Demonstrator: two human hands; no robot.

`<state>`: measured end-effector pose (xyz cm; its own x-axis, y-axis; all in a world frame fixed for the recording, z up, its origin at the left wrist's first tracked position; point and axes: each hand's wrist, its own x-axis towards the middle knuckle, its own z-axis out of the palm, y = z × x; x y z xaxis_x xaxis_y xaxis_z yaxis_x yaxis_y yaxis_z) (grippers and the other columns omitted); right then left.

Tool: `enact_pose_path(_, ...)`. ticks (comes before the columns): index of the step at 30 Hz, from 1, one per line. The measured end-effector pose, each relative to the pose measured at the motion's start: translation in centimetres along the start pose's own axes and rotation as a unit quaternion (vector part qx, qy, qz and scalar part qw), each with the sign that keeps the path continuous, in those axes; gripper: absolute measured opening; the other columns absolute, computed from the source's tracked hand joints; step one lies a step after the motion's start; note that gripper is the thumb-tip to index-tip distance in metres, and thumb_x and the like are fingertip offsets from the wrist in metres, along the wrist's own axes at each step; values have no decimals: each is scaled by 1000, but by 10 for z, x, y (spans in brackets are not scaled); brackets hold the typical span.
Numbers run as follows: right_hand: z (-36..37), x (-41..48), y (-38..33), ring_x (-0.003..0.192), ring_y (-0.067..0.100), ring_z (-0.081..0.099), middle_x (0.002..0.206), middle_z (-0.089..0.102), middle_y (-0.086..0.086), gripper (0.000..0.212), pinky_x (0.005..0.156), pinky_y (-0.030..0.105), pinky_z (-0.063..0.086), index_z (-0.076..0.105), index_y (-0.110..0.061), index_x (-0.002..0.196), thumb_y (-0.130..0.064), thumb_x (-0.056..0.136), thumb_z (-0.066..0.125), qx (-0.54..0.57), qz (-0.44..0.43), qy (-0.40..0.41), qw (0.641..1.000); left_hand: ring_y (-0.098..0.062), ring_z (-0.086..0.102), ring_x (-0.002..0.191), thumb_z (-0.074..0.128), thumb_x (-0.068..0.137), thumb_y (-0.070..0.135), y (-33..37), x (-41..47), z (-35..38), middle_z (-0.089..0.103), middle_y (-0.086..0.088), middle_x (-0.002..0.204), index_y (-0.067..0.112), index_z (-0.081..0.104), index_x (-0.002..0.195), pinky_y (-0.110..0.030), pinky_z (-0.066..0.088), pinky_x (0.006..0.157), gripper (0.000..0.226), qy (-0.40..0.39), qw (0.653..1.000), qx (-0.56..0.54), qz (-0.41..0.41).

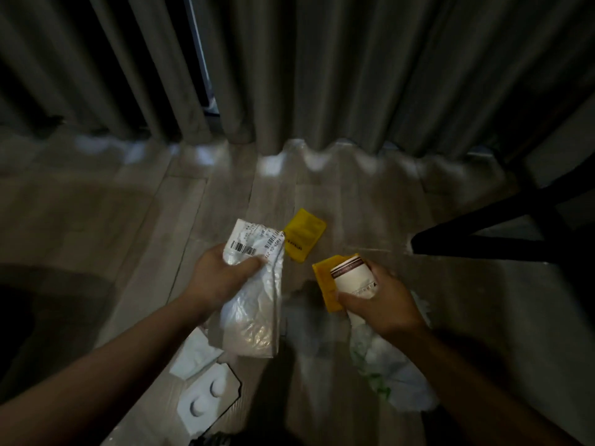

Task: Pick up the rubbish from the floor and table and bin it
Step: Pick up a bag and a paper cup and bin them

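Both hands hold light rubbish; 1 yellow sachet lies loose on the floor.

The left hand (222,275) has thumb and fingers curled round the upper part of a white mailer bag (254,317), a thin, crinkly film that hangs limp below the grip and looks slippery. The right hand (386,304) pinches 2 flat pieces together, a held yellow packet (325,284) and a striped paper packet (352,278). Whether it also holds the crumpled white bag (396,375) beneath it cannot be told. The loose yellow sachet (304,235) lies flat on the floor (128,220) between and beyond the hands. It is probably weightless and bendy, best nipped at a raised corner. 2 stiffer white blister trays (206,400) lie near the left forearm.
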<state>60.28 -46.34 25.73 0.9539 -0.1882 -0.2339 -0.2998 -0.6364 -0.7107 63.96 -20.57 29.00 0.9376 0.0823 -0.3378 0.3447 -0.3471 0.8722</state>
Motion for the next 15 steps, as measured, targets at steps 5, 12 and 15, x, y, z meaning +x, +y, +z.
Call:
enact_pose_path(5, -100, -59, -103, 105, 18, 58, 119, 58, -1, 73, 95, 39, 49, 53, -28, 126, -37, 61, 86, 39, 8, 15, 999, -5, 70, 67, 61, 76, 57, 140, -74, -43, 75, 7, 75, 24, 70, 81, -13, 49, 55, 35, -35, 998, -19, 55)
enact_pose_path(12, -265, -161, -249, 88, 5, 57, 112, 54, -3, 71, 77, 20, 46, 52, -31, 125, -38, 62, 84, 92, 7, 101, 991, -6, 64, 47, 54, 87, 54, 331, -168, -93, 69, 4, 57, 18, 68, 65, -18, 44, 45, 43, -6, 998, -51, 31)
enact_pose_path(15, -339, -208, -306, 95, 13, 55, 114, 49, -3, 82, 83, 25, 46, 48, -24, 135, -38, 62, 84, 81, 16, 153, 985, -8, 66, 50, 57, 86, 52, 404, -209, -111, 70, 6, 56, 17, 69, 69, -17, 44, 45, 40, -21, 997, -70, 37)
